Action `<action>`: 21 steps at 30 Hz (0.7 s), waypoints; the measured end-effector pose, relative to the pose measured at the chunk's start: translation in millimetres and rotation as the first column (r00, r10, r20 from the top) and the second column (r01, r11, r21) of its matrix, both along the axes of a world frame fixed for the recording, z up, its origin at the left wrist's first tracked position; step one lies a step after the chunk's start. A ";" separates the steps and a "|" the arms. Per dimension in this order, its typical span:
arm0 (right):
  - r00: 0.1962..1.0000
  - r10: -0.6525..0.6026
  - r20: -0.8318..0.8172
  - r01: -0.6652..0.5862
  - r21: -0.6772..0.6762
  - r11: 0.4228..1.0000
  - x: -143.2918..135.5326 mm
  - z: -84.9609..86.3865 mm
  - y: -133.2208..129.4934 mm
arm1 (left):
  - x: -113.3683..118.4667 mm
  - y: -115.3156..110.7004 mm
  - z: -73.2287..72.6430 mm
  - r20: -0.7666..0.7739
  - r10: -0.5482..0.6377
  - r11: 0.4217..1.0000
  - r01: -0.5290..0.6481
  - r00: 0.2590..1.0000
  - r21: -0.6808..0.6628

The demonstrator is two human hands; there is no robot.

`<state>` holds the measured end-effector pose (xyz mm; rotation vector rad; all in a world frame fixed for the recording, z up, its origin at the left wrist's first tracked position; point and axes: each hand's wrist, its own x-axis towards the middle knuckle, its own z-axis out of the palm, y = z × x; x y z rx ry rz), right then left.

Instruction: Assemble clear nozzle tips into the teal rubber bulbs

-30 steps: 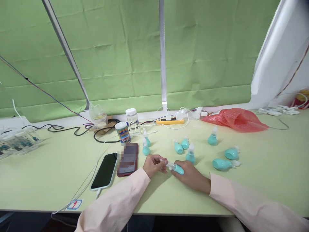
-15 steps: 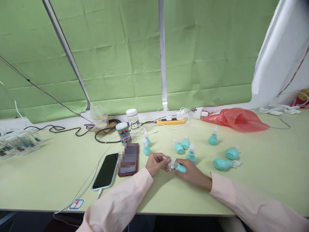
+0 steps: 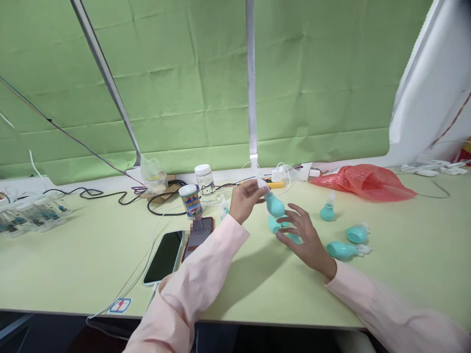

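Between its fingertips my left hand (image 3: 246, 200) pinches the clear tip of a turquoise bulb nasal aspirator (image 3: 274, 204), raised above the table with its bulb slanting down to the right. My right hand (image 3: 303, 235) is open, fingers spread just below and right of that bulb; I cannot tell whether a fingertip touches it. Behind the right hand, other turquoise bulbs (image 3: 274, 224) are partly hidden. To the right, one aspirator (image 3: 327, 211) stands upright, and two more, a near one (image 3: 342, 250) and a farther one (image 3: 356, 234), lie on their sides. Another aspirator (image 3: 224, 211) is half covered by my left arm.
Left of my arm lie a white-edged phone (image 3: 164, 257) with a cable and a red-cased phone (image 3: 200, 233). Behind them stand a labelled jar (image 3: 190, 201) and a clear jar (image 3: 206, 185). A red plastic bag (image 3: 364, 183) and a yellow power strip (image 3: 275, 185) lie along the back.
Both hands have risen from the table, bringing the aspirator up and away from me. My right hand has let go of its bulb and spread its fingers, while my left still grips the tip.
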<state>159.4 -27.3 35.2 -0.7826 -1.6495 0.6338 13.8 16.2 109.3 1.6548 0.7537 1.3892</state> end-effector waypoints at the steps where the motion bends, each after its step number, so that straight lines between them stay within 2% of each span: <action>1: 0.998 -0.057 0.010 0.056 0.070 0.996 1.6 -0.5 1.4 | -1.0 10.3 0.9 -0.014 0.097 0.993 -0.096 0.995 0.066; 4: 0.980 -0.197 0.039 0.180 0.263 0.948 8.1 -1.1 5.9 | 0.9 48.6 -11.2 -0.108 0.427 0.879 -0.383 0.898 0.283; 6: 0.961 -0.268 0.060 0.234 0.334 0.913 12.7 0.2 8.5 | 5.1 76.9 -28.0 -0.272 0.544 0.826 -0.450 0.794 0.339; 8: 0.939 -0.332 0.091 0.275 0.381 0.883 17.0 2.6 11.6 | 9.3 102.3 -47.0 -0.418 0.600 0.800 -0.507 0.682 0.322; 11: 0.884 -0.429 0.188 0.319 0.428 0.845 24.1 7.1 18.3 | 11.5 128.4 -72.4 -0.463 0.602 0.796 -0.540 0.651 0.274; 14: 0.790 -0.509 0.342 0.363 0.409 0.837 33.8 10.5 27.0 | 7.4 139.5 -90.3 -0.497 0.586 0.801 -0.552 0.641 0.233; 17: 0.685 -0.457 0.568 0.357 0.285 0.890 42.8 9.4 34.9 | 0.2 142.2 -99.7 -0.523 0.564 0.811 -0.546 0.639 0.208; 19: 0.631 -0.329 0.702 0.313 0.158 0.936 46.2 6.5 38.0 | -3.8 141.1 -101.3 -0.535 0.551 0.819 -0.538 0.641 0.200; 21: 0.616 -0.194 0.763 0.255 0.039 0.966 47.1 4.5 38.6 | -5.8 136.4 -99.3 -0.527 0.557 0.819 -0.529 0.641 0.223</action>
